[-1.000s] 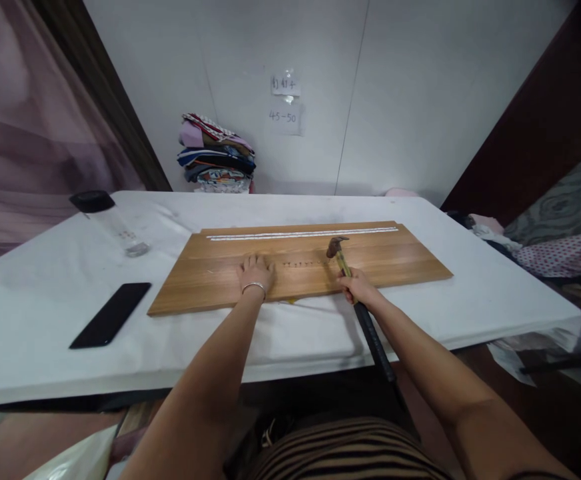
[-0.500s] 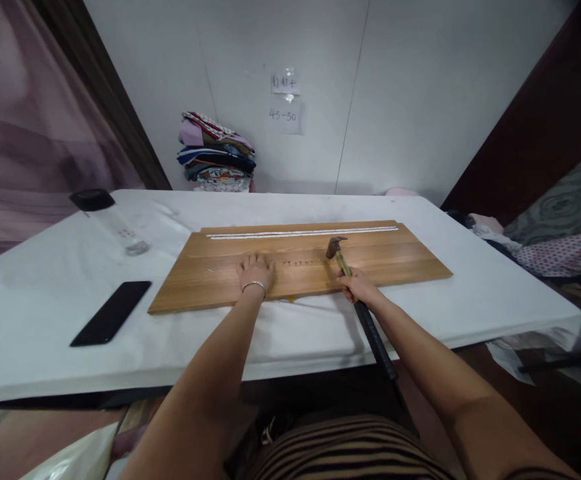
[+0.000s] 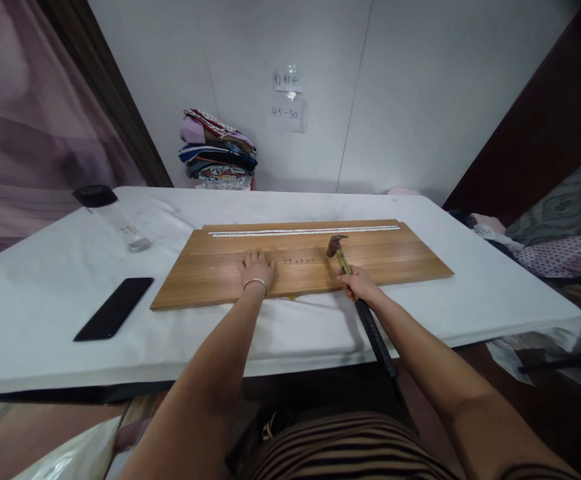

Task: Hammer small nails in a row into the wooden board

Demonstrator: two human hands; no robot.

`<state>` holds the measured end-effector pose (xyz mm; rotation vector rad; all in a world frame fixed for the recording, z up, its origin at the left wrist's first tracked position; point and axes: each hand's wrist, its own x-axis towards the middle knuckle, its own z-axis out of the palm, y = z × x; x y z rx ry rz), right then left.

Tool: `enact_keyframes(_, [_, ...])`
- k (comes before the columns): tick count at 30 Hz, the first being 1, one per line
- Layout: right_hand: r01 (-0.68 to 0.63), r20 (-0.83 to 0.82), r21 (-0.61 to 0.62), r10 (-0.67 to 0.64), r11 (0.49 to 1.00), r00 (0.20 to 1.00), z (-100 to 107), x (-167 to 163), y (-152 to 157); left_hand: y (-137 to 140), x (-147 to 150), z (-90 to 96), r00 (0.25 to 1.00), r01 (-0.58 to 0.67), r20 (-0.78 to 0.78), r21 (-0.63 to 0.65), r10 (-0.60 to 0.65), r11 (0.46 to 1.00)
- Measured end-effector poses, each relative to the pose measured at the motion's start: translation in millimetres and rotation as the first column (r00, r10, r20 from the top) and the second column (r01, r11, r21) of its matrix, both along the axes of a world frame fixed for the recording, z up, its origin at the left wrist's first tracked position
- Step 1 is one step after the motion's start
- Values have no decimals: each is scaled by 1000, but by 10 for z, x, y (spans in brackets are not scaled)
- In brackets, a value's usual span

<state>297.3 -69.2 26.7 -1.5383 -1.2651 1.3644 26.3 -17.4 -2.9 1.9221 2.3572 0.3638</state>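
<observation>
A wooden board [image 3: 390, 259] lies flat across the white-covered table. My left hand [image 3: 257, 268] rests on it, palm down with fingers spread, holding nothing. A row of several small nails [image 3: 303, 261] stands in the board between my hands. My right hand [image 3: 359, 283] is wrapped round the upper handle of a claw hammer [image 3: 338, 247], close below its rusty head. The head is over the board at the right end of the nail row; whether it touches a nail I cannot tell. The hammer's black grip extends back past the table's front edge.
Two thin white strips [image 3: 305, 231] run along the board's far side. A black phone-like slab [image 3: 114, 309] lies left of the board, with a clear bottle [image 3: 120, 223] on its side behind it. Folded clothes [image 3: 219, 150] are stacked against the wall.
The view has shifted very slightly. My left hand stays flat on the board, and my right hand keeps the hammer in nearly the same place.
</observation>
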Motion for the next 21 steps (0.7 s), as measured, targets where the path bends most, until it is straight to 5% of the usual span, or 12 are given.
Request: enact_keyframes(21, [15,-1,5,-15,1000,1000,-37,0,-4,8,5,4,1000,-1,-1,1,1,1000])
